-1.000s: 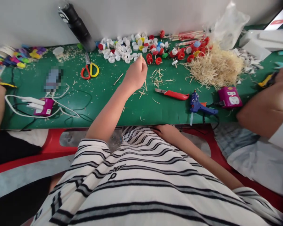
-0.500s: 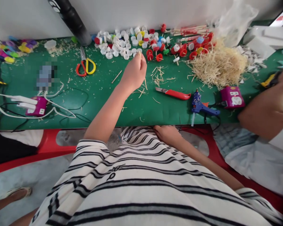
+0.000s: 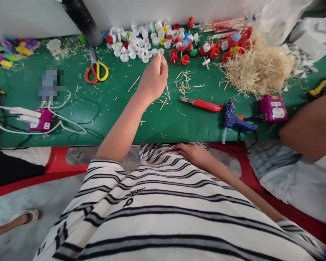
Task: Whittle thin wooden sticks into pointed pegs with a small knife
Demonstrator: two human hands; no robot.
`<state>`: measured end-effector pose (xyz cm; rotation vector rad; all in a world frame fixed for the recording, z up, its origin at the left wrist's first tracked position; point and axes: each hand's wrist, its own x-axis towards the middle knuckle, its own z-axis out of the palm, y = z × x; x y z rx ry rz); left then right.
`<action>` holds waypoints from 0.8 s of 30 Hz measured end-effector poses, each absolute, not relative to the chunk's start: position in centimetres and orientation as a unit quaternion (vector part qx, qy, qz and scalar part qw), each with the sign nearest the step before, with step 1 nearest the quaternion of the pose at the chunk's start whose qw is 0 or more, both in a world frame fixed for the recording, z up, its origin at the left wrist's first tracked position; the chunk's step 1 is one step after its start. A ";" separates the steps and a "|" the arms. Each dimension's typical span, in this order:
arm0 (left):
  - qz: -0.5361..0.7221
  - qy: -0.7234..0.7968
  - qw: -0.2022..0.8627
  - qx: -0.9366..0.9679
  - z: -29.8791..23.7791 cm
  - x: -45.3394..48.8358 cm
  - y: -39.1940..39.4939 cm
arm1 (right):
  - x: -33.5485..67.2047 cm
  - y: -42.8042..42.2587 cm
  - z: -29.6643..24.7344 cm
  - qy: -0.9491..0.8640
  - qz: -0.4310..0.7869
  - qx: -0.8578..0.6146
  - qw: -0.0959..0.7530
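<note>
My left hand (image 3: 153, 76) is closed round a thin wooden stick (image 3: 167, 91). One end sticks out above the thumb and the other comes out below the hand, down toward the green tabletop. My right hand (image 3: 192, 154) lies on my lap at the table's edge, holding nothing that I can see; its fingers look loosely stretched out. Just beyond my left hand sits a heap of white bottle caps (image 3: 139, 42). Wood slivers (image 3: 184, 82) are scattered to its right, and a red-handled utility knife (image 3: 202, 104) lies nearer me. A short stick (image 3: 133, 83) rests to the left.
Scissors (image 3: 96, 70) lie at left, behind a purple power adapter (image 3: 40, 119) with white cables. A blue glue gun (image 3: 236, 119), another purple adapter (image 3: 274, 108), a pile of wood shavings (image 3: 260, 69) and red caps on sticks (image 3: 214, 50) occupy the right. Another person's arm (image 3: 309, 119) reaches in there.
The view has shifted slightly. The stick now shows more clearly above and below my left fist. My right hand has stayed on my lap.
</note>
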<state>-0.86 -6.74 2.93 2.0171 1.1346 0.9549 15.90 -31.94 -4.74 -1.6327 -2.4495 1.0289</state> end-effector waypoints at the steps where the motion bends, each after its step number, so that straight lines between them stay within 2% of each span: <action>1: 0.371 0.420 0.315 0.766 2.5 -0.9 -6.4 | 15.8 -32.0 -4.8 -0.780 0.325 -0.535 0.011; 5: 0.431 0.351 0.321 0.767 0.6 -1.0 -4.6 | 16.0 -33.0 -5.2 -0.758 0.295 -0.581 0.018; 9: 0.445 0.334 0.322 0.766 -0.4 -1.1 -3.8 | 16.5 -34.0 -5.8 -0.779 0.287 -0.554 0.058; 16: 0.455 0.342 0.322 0.756 -0.2 -1.3 -4.3 | 16.0 -33.3 -5.2 -0.746 0.265 -0.611 -0.019; 21: 0.464 0.341 0.318 0.753 0.0 -1.3 -4.6 | 16.4 -33.7 -6.1 -0.792 0.255 -0.553 0.051; 24: 0.458 0.339 0.319 0.757 0.1 -1.3 -4.7 | 16.5 -33.6 -6.4 -0.783 0.262 -0.561 0.064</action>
